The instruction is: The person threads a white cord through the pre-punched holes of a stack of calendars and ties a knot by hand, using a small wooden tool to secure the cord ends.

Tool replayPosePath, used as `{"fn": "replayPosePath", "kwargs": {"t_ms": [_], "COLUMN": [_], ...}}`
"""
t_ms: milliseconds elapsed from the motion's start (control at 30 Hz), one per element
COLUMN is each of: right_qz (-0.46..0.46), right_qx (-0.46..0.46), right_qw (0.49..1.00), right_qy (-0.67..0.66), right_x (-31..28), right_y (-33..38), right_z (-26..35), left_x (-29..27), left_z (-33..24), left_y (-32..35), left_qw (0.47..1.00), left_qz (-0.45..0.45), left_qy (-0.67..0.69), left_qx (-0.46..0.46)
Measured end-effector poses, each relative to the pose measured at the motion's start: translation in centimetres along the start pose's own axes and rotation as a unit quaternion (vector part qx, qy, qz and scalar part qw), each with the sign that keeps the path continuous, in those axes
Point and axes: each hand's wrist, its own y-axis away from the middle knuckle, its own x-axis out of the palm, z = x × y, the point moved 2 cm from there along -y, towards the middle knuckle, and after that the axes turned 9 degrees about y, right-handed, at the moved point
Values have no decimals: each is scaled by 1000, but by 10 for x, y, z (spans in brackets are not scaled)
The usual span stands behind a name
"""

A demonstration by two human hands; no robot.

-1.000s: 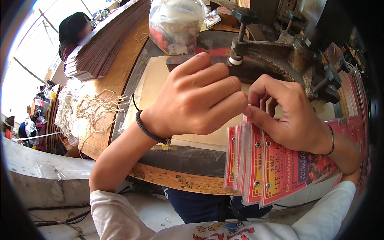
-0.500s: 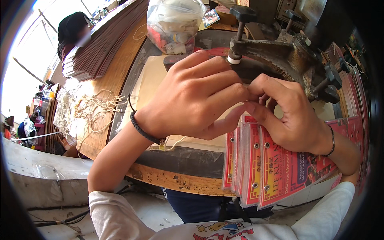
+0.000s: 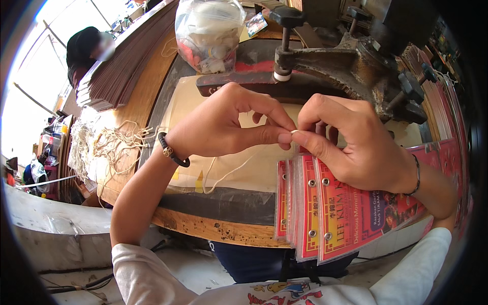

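Observation:
My left hand (image 3: 221, 124) and my right hand (image 3: 356, 145) meet fingertip to fingertip above the board. Both are closed in a pinch on a thin cream string (image 3: 236, 174); a little of it shows between the fingertips, and a loose length trails below my left hand. Just below my right hand, a fanned stack of red and yellow laminated cards (image 3: 325, 216) with metal eyelets lies by the table's front edge. Beneath my hands is a beige sheet (image 3: 180, 119) on a dark mat (image 3: 229, 203).
A heavy metal press (image 3: 351, 61) with black knobs stands at the back right. Loose cream strings (image 3: 122, 142) lie left, near a long stack of brown-edged sheets (image 3: 122, 66). Behind sits a stuffed clear plastic bag (image 3: 209, 38). Another person (image 3: 86, 48) is at the far left.
My left hand has turned and lowered, its fingers now pinching at the right hand's fingertips. More of the string shows below it. The view has shifted slightly.

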Motion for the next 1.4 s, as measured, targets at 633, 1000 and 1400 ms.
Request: {"fn": "replayPosePath", "kwargs": {"t_ms": [633,1000,1400], "right_qz": [53,59,20], "right_qx": [15,3,-99], "right_qw": [998,998,994], "right_qy": [-35,-39,38], "right_x": [0,2,-2], "right_y": [-2,-3,1], "right_z": [2,-3,9], "left_x": [5,14,7], "left_z": [12,16,18], "left_y": [2,3,6], "left_qw": [990,983,971], "left_qz": [30,61,93], "left_qy": [135,162,215], "left_qx": [-40,-60,-41]}}
